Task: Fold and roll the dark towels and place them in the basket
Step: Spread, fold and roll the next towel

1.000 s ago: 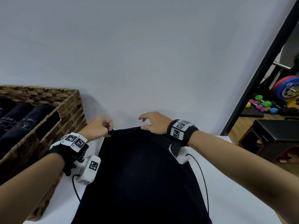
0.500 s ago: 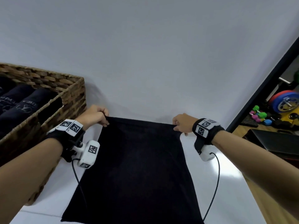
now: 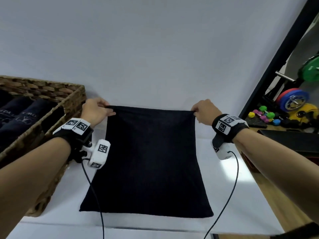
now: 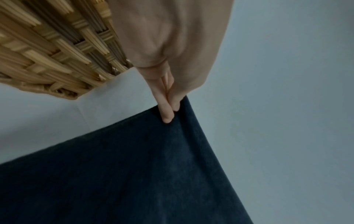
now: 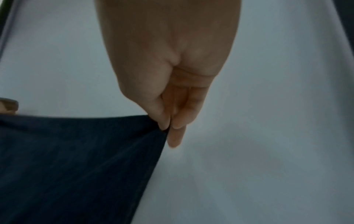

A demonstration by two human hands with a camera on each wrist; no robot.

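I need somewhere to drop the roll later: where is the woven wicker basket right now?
In the head view the woven wicker basket sits at the left on the white table, beside the left hand.

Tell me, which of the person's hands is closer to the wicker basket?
Left. The left hand pinches the dark towel's far corner right beside the wicker basket's end wall; the right hand pinches the opposite corner, a towel's width away.
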